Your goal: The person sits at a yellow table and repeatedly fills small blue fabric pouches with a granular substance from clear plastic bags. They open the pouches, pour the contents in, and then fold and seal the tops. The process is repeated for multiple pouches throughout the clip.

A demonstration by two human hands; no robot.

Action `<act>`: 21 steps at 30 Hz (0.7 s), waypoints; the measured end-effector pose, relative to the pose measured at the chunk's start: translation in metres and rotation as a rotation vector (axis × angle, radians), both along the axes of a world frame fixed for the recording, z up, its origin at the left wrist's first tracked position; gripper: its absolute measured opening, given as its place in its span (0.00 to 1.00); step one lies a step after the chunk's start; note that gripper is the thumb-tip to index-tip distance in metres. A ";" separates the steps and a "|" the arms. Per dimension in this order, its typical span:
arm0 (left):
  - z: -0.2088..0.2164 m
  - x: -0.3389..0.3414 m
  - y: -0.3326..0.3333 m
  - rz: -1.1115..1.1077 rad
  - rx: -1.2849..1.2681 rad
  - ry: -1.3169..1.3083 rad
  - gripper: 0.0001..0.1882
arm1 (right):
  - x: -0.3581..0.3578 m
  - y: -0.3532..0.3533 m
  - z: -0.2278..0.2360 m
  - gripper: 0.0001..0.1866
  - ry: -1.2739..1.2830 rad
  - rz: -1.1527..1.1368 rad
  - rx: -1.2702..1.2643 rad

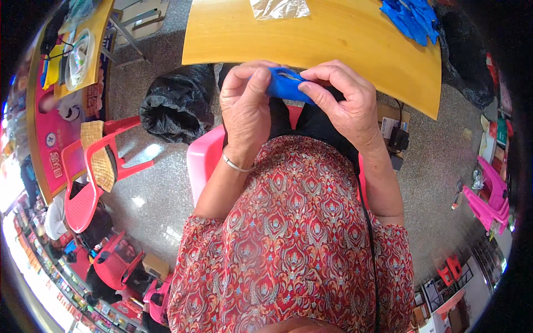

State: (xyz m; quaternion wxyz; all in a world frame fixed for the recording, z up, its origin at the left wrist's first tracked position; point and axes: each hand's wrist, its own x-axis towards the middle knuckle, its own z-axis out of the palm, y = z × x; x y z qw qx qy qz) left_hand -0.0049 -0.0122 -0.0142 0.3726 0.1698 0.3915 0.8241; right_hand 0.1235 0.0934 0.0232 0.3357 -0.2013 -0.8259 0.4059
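Observation:
A small piece of blue cloth [287, 89] is stretched between my two hands, just off the near edge of the yellow wooden table [322, 39]. Its upper side gapes in a narrow slit with something pale inside, too small to make out. My left hand [244, 105] pinches the left end, thumb on top. With thumb and forefinger, my right hand [348, 105] grips the right end. More blue cloth pieces [410, 21] lie heaped at the table's far right corner. A crumpled clear plastic bag [279, 8] rests on its far side.
An open black plastic bag [179, 102] stands on the floor to the left. Another black bag [467, 61] hangs by the table's right edge. A red plastic chair [84, 204] is at the left, a pink one [491, 191] at the right. A cardboard box [391, 117] sits below the table.

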 end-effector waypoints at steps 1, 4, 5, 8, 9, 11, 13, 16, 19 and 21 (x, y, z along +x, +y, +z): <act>0.001 0.000 0.001 0.021 0.008 0.030 0.02 | 0.000 0.001 -0.002 0.06 0.008 -0.020 0.024; 0.002 0.002 0.003 0.052 0.038 0.052 0.01 | -0.003 -0.002 -0.004 0.06 0.044 -0.102 0.030; 0.002 0.003 0.003 0.056 0.049 0.049 0.01 | -0.004 -0.004 -0.004 0.06 0.057 -0.134 0.021; 0.002 -0.001 0.001 -0.022 0.084 0.000 0.05 | -0.004 -0.006 -0.003 0.05 0.072 -0.119 -0.088; 0.006 0.002 0.001 -0.063 0.043 -0.074 0.06 | -0.004 -0.006 -0.003 0.05 0.087 -0.132 -0.081; 0.017 0.009 0.001 -0.144 -0.038 -0.223 0.10 | -0.003 -0.006 -0.001 0.04 0.115 -0.158 -0.068; 0.009 0.010 -0.002 -0.117 -0.042 -0.115 0.12 | -0.003 -0.006 -0.001 0.05 0.109 -0.170 -0.030; 0.007 0.007 -0.004 -0.094 -0.006 -0.046 0.14 | -0.003 -0.008 -0.008 0.06 0.107 -0.182 -0.023; 0.002 0.005 -0.001 -0.040 0.021 -0.070 0.13 | -0.003 -0.004 -0.008 0.08 0.078 -0.136 -0.118; 0.009 0.002 0.000 -0.018 0.040 -0.079 0.13 | -0.004 -0.002 -0.011 0.10 0.084 -0.070 -0.197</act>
